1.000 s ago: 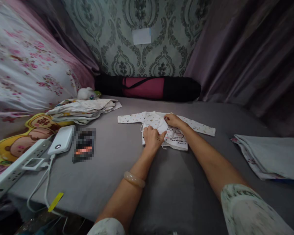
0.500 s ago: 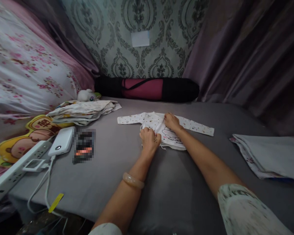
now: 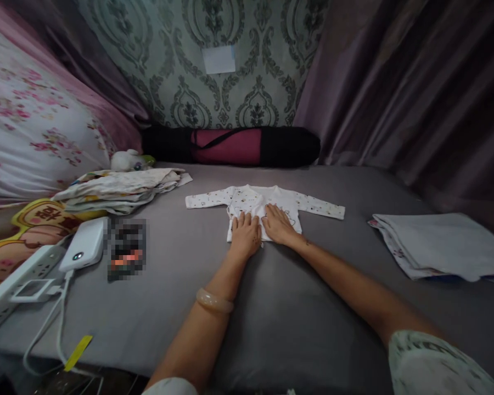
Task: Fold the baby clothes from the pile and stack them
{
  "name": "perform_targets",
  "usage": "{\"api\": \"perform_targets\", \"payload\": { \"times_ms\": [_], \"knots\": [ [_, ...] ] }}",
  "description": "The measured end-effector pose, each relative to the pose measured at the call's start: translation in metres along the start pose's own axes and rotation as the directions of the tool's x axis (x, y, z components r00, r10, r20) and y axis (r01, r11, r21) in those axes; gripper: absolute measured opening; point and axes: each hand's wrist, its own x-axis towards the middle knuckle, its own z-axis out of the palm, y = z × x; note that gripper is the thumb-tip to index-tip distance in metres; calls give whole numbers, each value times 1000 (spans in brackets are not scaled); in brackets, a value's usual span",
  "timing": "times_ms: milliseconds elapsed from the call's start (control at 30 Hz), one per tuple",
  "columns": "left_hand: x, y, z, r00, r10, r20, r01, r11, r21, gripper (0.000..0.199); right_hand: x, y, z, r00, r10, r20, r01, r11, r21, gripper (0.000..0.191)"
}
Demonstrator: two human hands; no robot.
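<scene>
A small white baby shirt with a dotted print lies flat on the grey bedsheet, both sleeves spread sideways. My left hand rests flat on its lower left front, fingers stretched out. On the lower right front lies my right hand, also flat with fingers extended, partly covering a line drawing. The two hands are close together but apart, and neither grips the cloth. A pale bangle circles my left wrist.
Folded cloth lies at right; a clothes pile at left. Nearer left are a white power bank, a power strip with cables and a yellow cushion. A black and red long bag lies along the wall.
My hands have let go of the shirt's front and flattened onto it. The right hand has come down toward the hem, and the front panels now lie smoother. The view has shifted slightly right.
</scene>
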Motion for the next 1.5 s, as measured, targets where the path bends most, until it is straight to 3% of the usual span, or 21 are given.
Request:
{"api": "perform_targets", "payload": {
  "times_ms": [100, 200, 300, 367, 400, 467, 533, 600, 733, 800, 900, 1000, 1133, 1233, 1300, 1500],
  "knots": [
    [-2, -1, -6, 997, -79, 9, 79, 996, 30, 33, -32, -2, 1, 998, -55, 32, 55, 998, 10, 62],
    [-5, -3, -16, 985, -165, -49, 166, 986, 15, 27, -64, -3, -5, 987, -155, 39, 154, 987, 45, 63],
    [-7, -4, -22, 979, -181, -94, 182, 983, 4, 23, -85, 0, -16, 955, -287, 76, 271, 946, 177, 58],
    [-8, -4, -22, 978, -178, -112, 179, 984, -1, 21, -87, 6, -26, 950, -310, 36, 286, 911, 298, 48],
    [-8, -4, -22, 977, -175, -122, 175, 985, -7, 21, -84, 11, -32, 965, -262, -15, 251, 906, 340, 44],
    [-7, -4, -21, 977, -164, -137, 161, 986, -28, 22, -75, 26, -41, 991, -28, -134, 76, 926, 370, 38],
    [-5, -7, -21, 969, -197, -147, 190, 980, -56, 25, -65, 44, -48, 960, 223, -172, -152, 925, 349, 33],
    [-4, -14, -24, 938, -305, -164, 297, 952, -71, 28, -61, 61, -50, 928, 357, -102, -312, 898, 310, 30],
    [-2, -37, -35, 812, -548, -201, 548, 834, -58, 31, -67, 71, -43, 905, 425, 37, -422, 881, 212, 35],
    [-3, -46, -41, 786, -602, -141, 603, 797, -38, 33, -71, 64, -39, 909, 415, 43, -416, 892, 179, 36],
    [-5, -52, -45, 794, -607, 24, 608, 794, -23, 37, -75, 52, -37, 929, 370, 30, -370, 918, 140, 29],
    [-7, -51, -46, 813, -571, 117, 576, 817, -13, 41, -77, 45, -38, 938, 347, 16, -345, 928, 143, 21],
    [-7, -50, -47, 835, -520, 179, 529, 849, -3, 36, -79, 42, -39, 910, 413, -16, -392, 874, 286, 20],
    [-5, -50, -48, 841, -492, 226, 519, 851, -77, 30, -79, 41, -38, 897, 441, -8, -399, 818, 415, 37],
    [-5, -51, -48, 846, -480, 232, 519, 842, -149, 25, -79, 41, -36, 917, 398, -17, -352, 829, 435, 44],
    [-8, -58, -44, 865, -460, 203, 500, 825, -262, 12, -76, 53, -30, 969, 247, 2, -229, 898, 377, 38]
  ]
}}
